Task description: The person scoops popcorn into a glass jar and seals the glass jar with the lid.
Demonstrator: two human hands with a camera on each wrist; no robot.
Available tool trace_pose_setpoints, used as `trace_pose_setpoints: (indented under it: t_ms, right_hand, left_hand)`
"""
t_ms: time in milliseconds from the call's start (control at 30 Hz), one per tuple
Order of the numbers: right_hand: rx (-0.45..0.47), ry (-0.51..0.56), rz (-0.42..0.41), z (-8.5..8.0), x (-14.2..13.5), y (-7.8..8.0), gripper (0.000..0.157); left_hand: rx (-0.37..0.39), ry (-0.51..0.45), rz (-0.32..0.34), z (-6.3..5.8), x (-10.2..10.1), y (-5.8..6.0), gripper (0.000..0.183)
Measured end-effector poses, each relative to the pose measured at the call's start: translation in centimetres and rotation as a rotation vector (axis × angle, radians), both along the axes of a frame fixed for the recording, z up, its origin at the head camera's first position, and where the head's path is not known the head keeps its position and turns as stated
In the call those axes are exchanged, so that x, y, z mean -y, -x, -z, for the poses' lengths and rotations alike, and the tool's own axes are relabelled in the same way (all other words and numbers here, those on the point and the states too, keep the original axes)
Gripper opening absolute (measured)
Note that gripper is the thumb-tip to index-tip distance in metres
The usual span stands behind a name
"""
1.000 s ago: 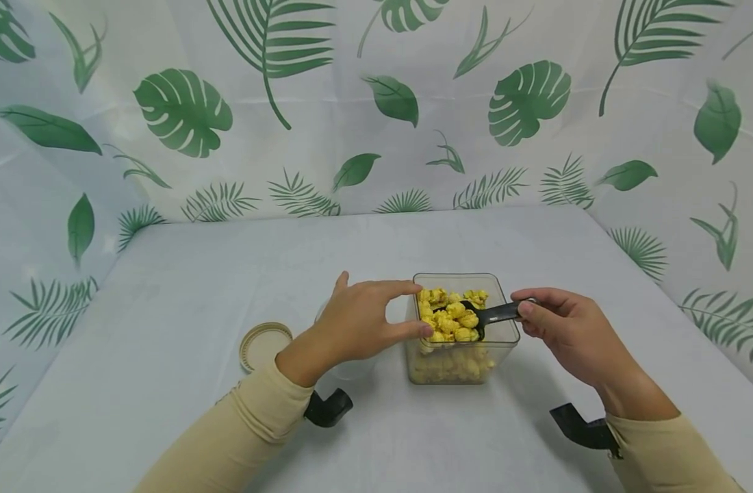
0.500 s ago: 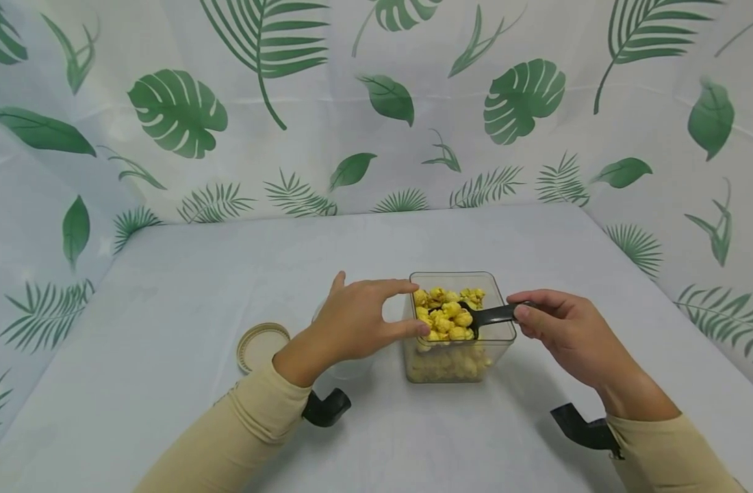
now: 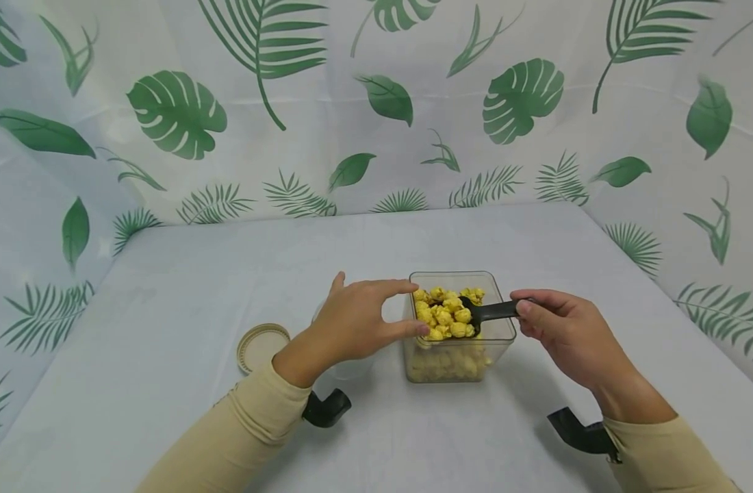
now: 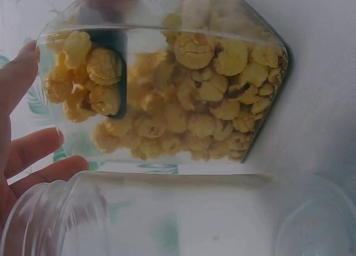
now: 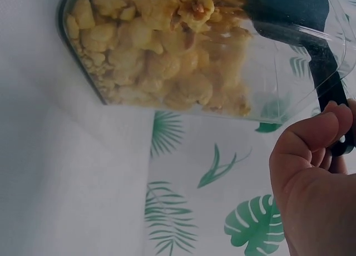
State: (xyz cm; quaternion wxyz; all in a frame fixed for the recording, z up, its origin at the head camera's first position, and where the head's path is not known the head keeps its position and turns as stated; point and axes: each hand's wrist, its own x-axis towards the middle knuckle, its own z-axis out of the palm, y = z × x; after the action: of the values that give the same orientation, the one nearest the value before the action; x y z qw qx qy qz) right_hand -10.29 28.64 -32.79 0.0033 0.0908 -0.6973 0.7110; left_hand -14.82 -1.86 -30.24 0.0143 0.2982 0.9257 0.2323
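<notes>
Popcorn sits in a clear container on the bench, mostly hiding the bowl of a black scoop whose handle the right hand pinches in its grip. The left hand, grip spread wide with thumb and forefinger at the rim, masks most of a clear jar, which the left wrist view crops below.

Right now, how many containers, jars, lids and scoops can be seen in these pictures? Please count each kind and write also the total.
Square clear container: 1
Clear jar: 1
Round lid: 1
Black scoop: 1
Total: 4
</notes>
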Motion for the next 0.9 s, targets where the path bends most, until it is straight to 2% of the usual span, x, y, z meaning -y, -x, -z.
trace_pose_setpoints:
  t_ms: [200, 433, 900]
  right_hand:
    - [0.034, 0.029, 0.042, -0.1, -0.4, 0.1, 0.027]
    - [0.063, 0.042, 0.05, -0.1, -1.2, 0.4, 0.026]
    - [0.037, 0.145, 0.047, 0.1, -1.4, 0.7, 0.029]
  left_hand:
    - [-0.001, -0.001, -0.001, 0.0, 0.0, 0.0, 0.062]
    - [0.0, -0.011, 0.0, -0.1, 0.1, 0.1, 0.062]
    - [-0.006, -0.016, 0.006, 0.0, 0.1, 0.0, 0.062]
